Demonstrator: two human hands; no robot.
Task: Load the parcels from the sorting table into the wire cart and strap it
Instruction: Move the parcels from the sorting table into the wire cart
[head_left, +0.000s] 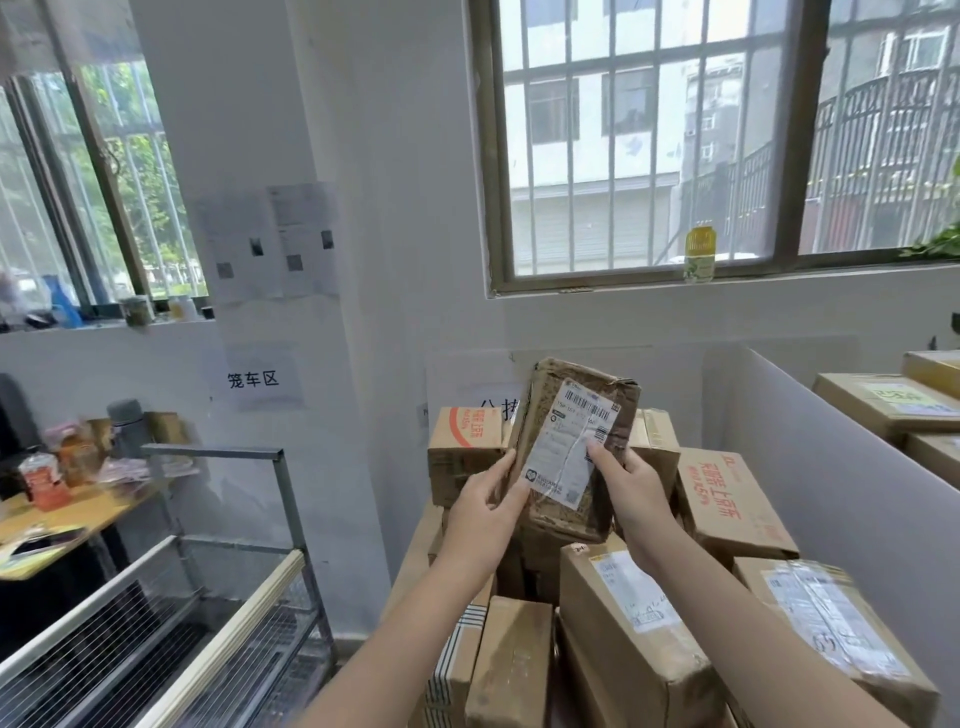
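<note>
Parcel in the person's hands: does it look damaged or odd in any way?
Yes. The brown parcel, gripped by the left hand and the right hand, looks battered: its cardboard is crumpled and its top right corner is dented. Its white label is wrinkled, with a crease down the middle.

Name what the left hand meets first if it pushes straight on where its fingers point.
Probably the red-printed carton behind the parcel that the left hand grips; depth is unclear.
</note>
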